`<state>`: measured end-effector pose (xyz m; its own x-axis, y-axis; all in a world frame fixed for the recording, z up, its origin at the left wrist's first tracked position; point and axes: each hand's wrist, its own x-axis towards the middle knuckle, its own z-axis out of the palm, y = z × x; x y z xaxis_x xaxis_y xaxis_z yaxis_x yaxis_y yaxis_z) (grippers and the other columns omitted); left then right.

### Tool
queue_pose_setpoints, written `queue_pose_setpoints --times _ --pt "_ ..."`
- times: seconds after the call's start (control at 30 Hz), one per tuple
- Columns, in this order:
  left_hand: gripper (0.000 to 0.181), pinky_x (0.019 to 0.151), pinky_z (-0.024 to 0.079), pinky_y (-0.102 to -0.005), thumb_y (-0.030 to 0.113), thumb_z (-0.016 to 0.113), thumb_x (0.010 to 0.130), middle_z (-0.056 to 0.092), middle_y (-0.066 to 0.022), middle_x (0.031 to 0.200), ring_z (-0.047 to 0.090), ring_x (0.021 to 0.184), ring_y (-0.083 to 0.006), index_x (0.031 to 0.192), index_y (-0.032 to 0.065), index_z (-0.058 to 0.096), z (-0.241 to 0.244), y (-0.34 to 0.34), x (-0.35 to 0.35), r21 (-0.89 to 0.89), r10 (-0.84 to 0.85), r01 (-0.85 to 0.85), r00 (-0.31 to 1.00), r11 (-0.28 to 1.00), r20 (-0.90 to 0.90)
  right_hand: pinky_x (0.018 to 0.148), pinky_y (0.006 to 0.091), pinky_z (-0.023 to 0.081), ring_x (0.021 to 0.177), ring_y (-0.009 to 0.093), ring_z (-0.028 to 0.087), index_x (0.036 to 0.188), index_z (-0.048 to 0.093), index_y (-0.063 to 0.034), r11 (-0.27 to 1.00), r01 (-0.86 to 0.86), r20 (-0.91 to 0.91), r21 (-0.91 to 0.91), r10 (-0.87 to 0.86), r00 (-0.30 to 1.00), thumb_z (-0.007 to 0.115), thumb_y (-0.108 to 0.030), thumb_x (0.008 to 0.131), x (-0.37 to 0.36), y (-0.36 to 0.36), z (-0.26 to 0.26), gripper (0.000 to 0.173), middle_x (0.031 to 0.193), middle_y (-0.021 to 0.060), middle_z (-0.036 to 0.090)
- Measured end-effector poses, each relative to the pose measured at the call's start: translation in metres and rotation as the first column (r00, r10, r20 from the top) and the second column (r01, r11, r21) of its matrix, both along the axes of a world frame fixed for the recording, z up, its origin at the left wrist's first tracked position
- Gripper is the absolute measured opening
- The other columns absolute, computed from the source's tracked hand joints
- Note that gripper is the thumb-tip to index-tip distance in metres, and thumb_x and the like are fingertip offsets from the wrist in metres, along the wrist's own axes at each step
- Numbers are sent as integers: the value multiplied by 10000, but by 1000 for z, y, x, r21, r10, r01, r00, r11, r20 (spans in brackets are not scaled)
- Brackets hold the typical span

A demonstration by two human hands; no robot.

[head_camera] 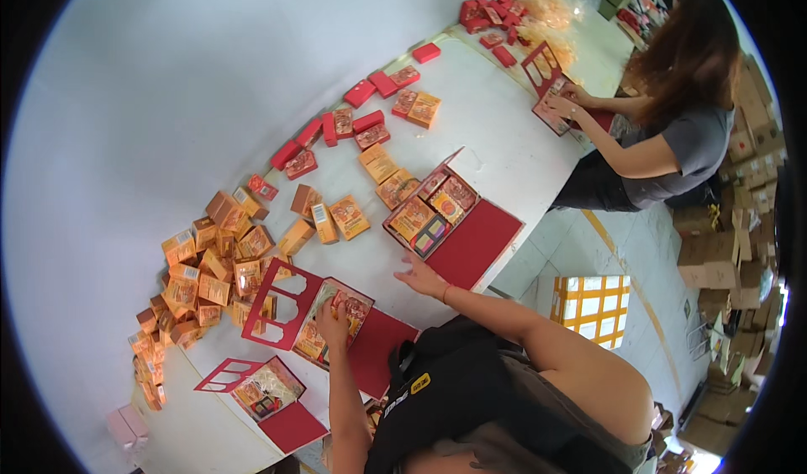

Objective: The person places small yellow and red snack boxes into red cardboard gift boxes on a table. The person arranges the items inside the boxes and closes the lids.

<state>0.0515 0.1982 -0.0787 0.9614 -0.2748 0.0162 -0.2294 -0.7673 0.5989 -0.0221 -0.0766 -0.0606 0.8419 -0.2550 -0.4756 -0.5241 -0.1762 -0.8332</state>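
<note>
My left hand (334,324) reaches into a dark-red gift box (309,310) whose window-cut lid (272,307) is folded back. Its fingertips touch a small red box (354,307) inside; whether they grip it is hidden. Beside that lies an orange carton (311,340), partly covered by the hand. My right hand (421,277) is empty, fingers apart, just over the table by a second gift box (403,242). That one holds an orange carton (413,218), a palette-like case (432,234), a yellow stamp-edged piece (448,206) and a red box (462,190). Its red flap (477,242) lies flat.
Orange cartons (214,288) are heaped along the wall, with small red boxes (340,124) in a row beyond. A third gift box (268,389) contains pale shredded filler. Across the white table (504,140), a person (668,108) handles another gift box (551,105). A taped white box (592,310) stands on the floor.
</note>
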Motion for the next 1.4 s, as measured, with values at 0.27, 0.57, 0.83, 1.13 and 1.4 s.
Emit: queue_pose_setpoints --times 0.27,0.57,0.83,1.13,1.4 --pt "328 857 436 -449 277 609 848 600 -199 1057 550 979 -383 1104 72 615 9 -1 -21 33 41 -40 999 999 -23 924 386 437 1160 291 483 1413 278 -53 840 375 344 -392 -245 907 727 -152 742 28 -123 -71 814 1322 177 438" --pt "342 839 419 -452 295 653 792 607 -116 1039 557 974 -306 1085 121 618 19 -6 -51 91 311 -314 949 945 50 707 241 482 837 126 590 1131 566 -7 865 -498 35 60 497 867 624 -265 878 19 17 -28 366 985 83 634" --pt "275 942 397 -390 106 627 824 591 -139 1101 532 1057 -305 1085 31 587 99 41 -99 -355 698 -624 704 697 133 846 289 466 995 192 583 1310 401 36 855 -489 18 174 494 869 609 -253 887 -17 90 -21 553 1125 181 592" --pt "464 936 369 -470 276 680 784 566 -183 1127 489 1099 -355 1141 16 539 51 248 -127 -2 882 -921 373 390 289 740 287 492 842 185 621 1167 561 66 926 -366 -130 97 376 917 590 -230 873 15 85 2 418 924 136 669" --pt "782 1053 276 -482 460 671 742 419 -162 1362 364 1278 -330 1359 93 361 33 351 -89 357 972 -909 233 213 13 622 267 465 689 115 550 881 669 29 962 5 -44 -272 -18 999 609 -255 817 -23 -71 -55 298 768 53 630"
